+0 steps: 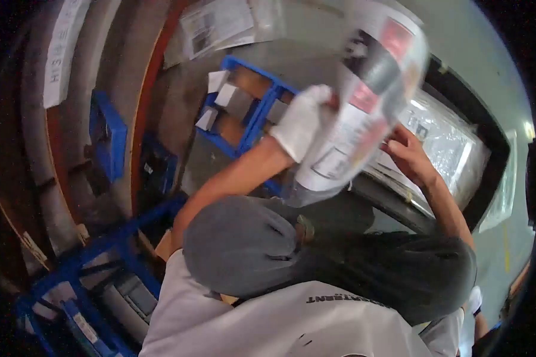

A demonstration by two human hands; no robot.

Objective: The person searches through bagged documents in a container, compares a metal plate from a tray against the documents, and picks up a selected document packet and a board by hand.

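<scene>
A large printed plastic bag (354,113) in white, black and red is held up in front of me, tilted and blurred by motion. My left hand (307,122), in a white glove, grips its left side. At the bag's right edge is my bare right hand (412,156), fingers bent around the edge; the bag hides part of them. What the bag contains cannot be made out. Below it are my legs in dark grey trousers (244,244).
Blue crates (259,119) with cardboard pieces and white papers stand beyond my left arm. Right of the bag, a dark-edged container (482,107) holds flat plastic-wrapped packs (452,143). A blue rack (95,256) is at lower left. Another person's arm (479,324) shows at lower right.
</scene>
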